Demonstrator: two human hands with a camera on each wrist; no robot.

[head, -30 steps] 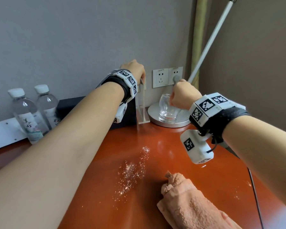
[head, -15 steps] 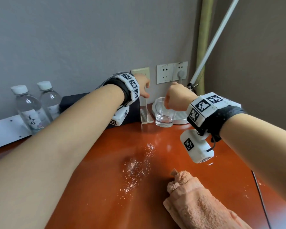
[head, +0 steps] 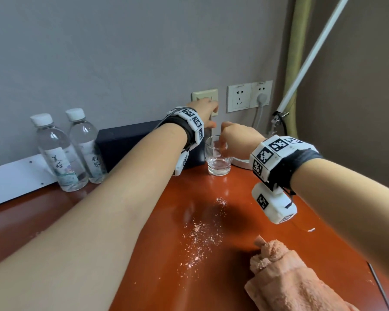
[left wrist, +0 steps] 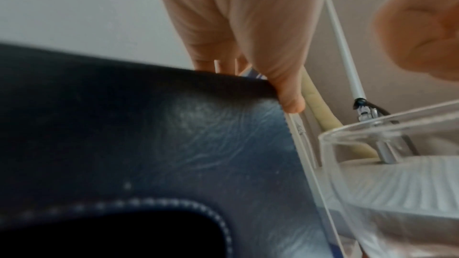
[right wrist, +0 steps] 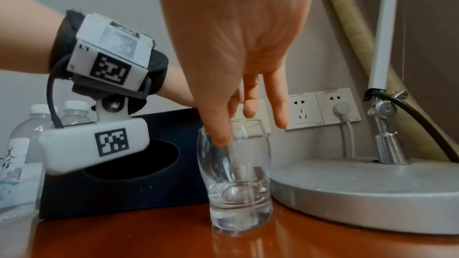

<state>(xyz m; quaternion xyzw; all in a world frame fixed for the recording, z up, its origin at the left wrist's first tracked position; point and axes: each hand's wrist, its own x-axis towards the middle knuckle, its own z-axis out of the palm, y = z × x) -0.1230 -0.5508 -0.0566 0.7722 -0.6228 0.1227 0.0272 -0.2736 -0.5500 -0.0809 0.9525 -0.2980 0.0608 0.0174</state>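
Observation:
A clear drinking glass [head: 218,160] [right wrist: 238,183] stands upright on the red-brown table [head: 32,221], just left of a round grey lamp base [head: 240,163]. My right hand [head: 236,138] [right wrist: 238,105] hovers over it with straight, spread fingers pointing down; only the thumb tip touches the near rim. My left hand [head: 206,113] [left wrist: 248,56] pinches the top edge of a thin clear acrylic sign stand [head: 208,135] [left wrist: 305,154]. The stand is upright between a dark blue box [head: 130,142] [left wrist: 174,144] and the glass [left wrist: 397,183].
Two water bottles [head: 58,153] stand at the back left by the wall. Pale powder [head: 202,234] is scattered mid-table, and a rolled pink towel [head: 290,281] lies at the front right. Wall sockets [head: 248,96] and a slanted white lamp arm [head: 312,52] stand behind.
My right hand carried the glass off the lamp base and set it on the table to the left, then loosened its fingers. My left hand stayed on the acrylic stand.

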